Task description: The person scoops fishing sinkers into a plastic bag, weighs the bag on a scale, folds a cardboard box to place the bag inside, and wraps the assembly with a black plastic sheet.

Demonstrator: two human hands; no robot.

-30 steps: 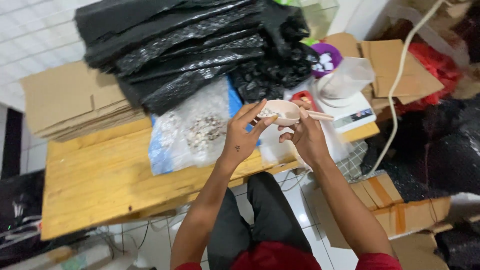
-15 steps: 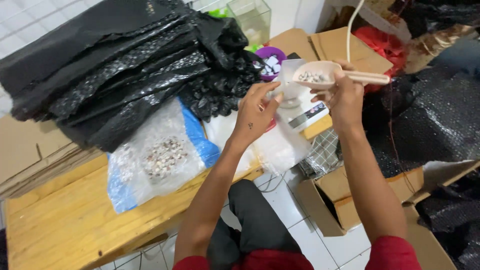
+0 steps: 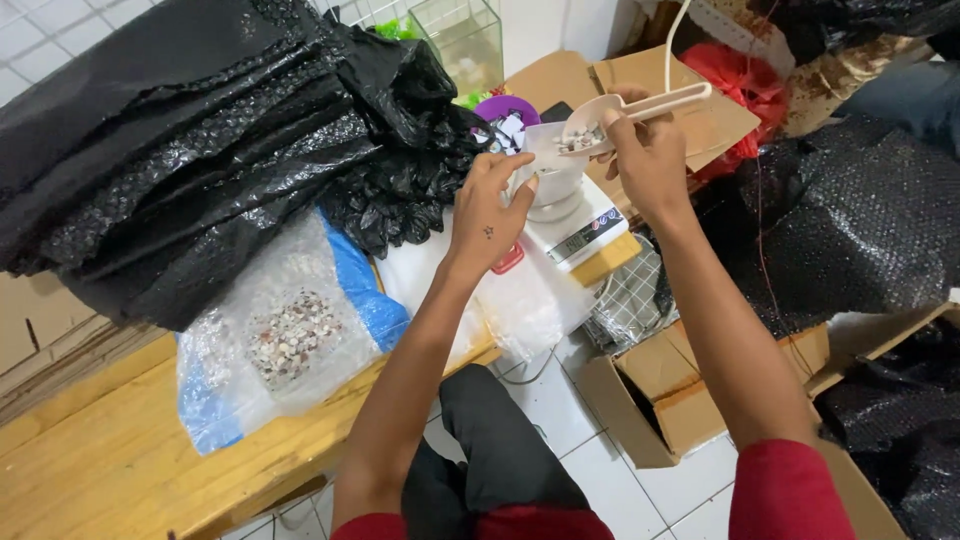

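The right hand (image 3: 650, 160) has its fingers clamped on a pale scoop (image 3: 600, 118) loaded with small pebbles, held above the white cup (image 3: 553, 180) on the scale (image 3: 580, 228). The left hand (image 3: 490, 205), fingers loosely apart, touches the cup (steadying it, probably). A tilt too quick could spill pebbles past the rim onto the wooden surface (image 3: 110, 470).

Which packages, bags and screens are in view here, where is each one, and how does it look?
Clear plastic bag: flat on the wooden table, holding small pebbles, blue sheet beneath.
Scale screen: small grey display on the white scale's front.
Cardboard box: open, brown, on the floor at right.
Red bag: crumpled, behind the scoop.
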